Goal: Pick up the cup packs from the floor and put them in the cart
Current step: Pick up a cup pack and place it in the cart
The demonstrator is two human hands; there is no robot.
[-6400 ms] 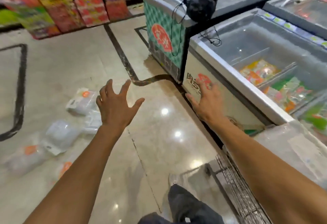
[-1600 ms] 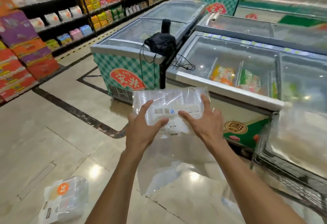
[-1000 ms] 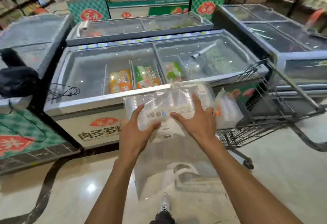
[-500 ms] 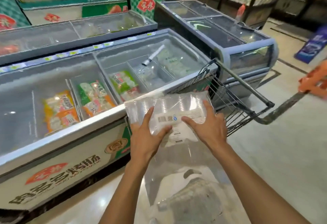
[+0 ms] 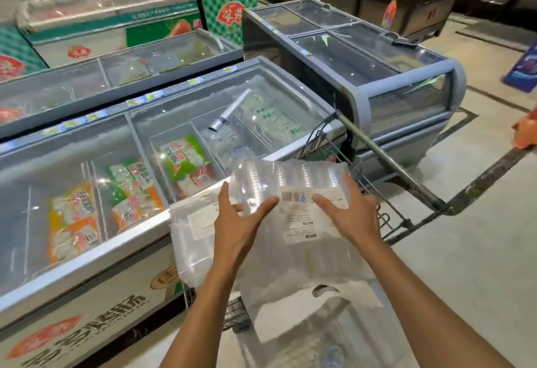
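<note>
I hold a clear plastic cup pack (image 5: pixel 293 181) with a white barcode label in both hands, above the wire shopping cart (image 5: pixel 386 216). My left hand (image 5: pixel 238 222) grips its left end and my right hand (image 5: pixel 351 216) its right end. The pack's loose clear wrapper hangs down below my hands. Another cup pack (image 5: pixel 191 237) lies in the cart to the left, under my left hand. The cart's handle bar (image 5: pixel 389 161) runs up to the far right.
A long chest freezer (image 5: pixel 87 251) with glass lids and food packets stands right beside the cart on the left. A second grey freezer (image 5: pixel 406 83) stands beyond the cart. Pale tiled floor (image 5: pixel 479 237) with dark lines opens to the right.
I have turned right from the floor packs toward the cart, carrying the cup pack in both hands. The pack is now over the cart basket, and a pack in the cart has come into view.
</note>
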